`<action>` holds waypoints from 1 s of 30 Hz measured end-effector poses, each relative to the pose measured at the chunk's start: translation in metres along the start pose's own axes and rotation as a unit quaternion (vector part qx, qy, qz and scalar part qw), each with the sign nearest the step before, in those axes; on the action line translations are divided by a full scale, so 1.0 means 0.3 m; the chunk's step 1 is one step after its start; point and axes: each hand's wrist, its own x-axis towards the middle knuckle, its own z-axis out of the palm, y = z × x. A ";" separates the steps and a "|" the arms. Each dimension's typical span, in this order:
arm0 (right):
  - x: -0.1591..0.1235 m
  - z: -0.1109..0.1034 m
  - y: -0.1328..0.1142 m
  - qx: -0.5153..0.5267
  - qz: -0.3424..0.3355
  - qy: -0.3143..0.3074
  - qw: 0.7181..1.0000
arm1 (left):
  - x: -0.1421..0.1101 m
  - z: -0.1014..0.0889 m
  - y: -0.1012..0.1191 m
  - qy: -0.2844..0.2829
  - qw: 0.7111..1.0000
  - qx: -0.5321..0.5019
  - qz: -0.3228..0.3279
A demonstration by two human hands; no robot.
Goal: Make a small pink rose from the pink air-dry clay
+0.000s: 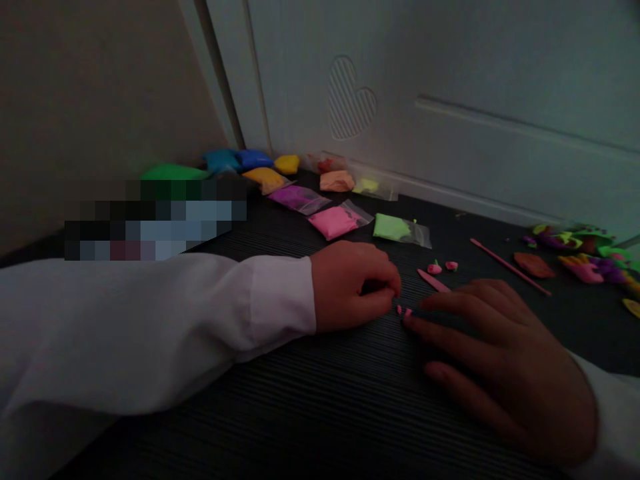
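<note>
we're holding our right hand [505, 360] open, one fingertip seemingly touching the pink bit [409, 313] at its left; our left hand [353, 287] is curling just across from it, slightly farther, its grasp unclear. we're not making out the bit's long axis.

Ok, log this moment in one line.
left hand: curled, contents unclear | right hand: spread, fingertip at small pink piece | nearby: pink flat tool, two pink buds | behind: pink bag, pale green bag

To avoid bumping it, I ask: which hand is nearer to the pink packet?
Left. The left hand lies in front of the pink packet; the right hand is farther off, to the right.
</note>
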 end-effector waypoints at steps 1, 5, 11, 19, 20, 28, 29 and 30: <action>0.001 0.001 0.000 -0.001 0.007 -0.002 1.000 | 0.000 0.000 -0.001 -0.003 1.000 -0.001 0.002; 0.001 0.003 0.002 -0.003 0.030 -0.006 1.000 | -0.001 0.004 -0.004 -0.020 1.000 -0.003 0.016; -0.001 0.004 0.006 -0.006 0.032 0.004 0.999 | -0.001 0.005 -0.006 -0.025 1.000 -0.003 0.018; 0.007 0.011 0.003 -0.017 0.046 -0.016 0.999 | 0.001 0.003 -0.005 -0.027 0.999 0.000 0.018; 0.006 0.011 0.004 -0.018 0.047 -0.013 0.999 | 0.001 0.004 -0.006 -0.027 0.999 0.001 0.018; 0.002 -0.003 0.003 0.009 0.037 0.007 0.999 | -0.003 0.006 -0.004 -0.031 0.999 -0.005 0.020; 0.001 -0.003 0.003 0.011 0.037 0.009 0.999 | -0.003 0.006 -0.004 -0.030 0.999 -0.006 0.019; 0.001 -0.004 0.003 0.012 0.038 0.011 0.999 | -0.002 0.005 -0.003 -0.030 0.999 -0.007 0.019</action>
